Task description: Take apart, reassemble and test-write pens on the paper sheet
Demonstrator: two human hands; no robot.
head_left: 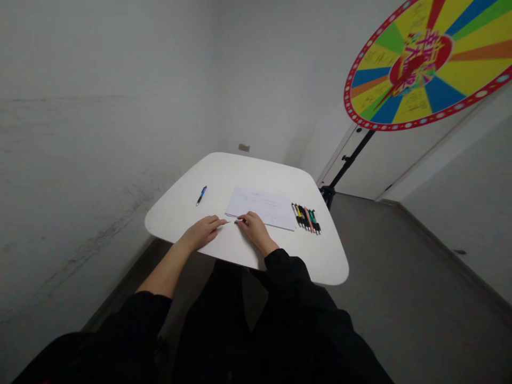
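My left hand (204,231) rests on the white table (192,202), fingers together and pinching a thin part near its fingertips. My right hand (253,226) lies beside it, closed round a dark pen (239,221) whose tip points left toward the left hand. The two hands almost meet just in front of the near edge of a sheet of paper (262,207) with faint writing. What the left fingers hold is too small to name.
A blue pen (201,195) lies alone on the left of the table. Several pens in mixed colours (306,218) lie in a row right of the paper. A colourful prize wheel (424,64) on a black stand (344,168) rises at the right. Walls stand close on the left and behind.
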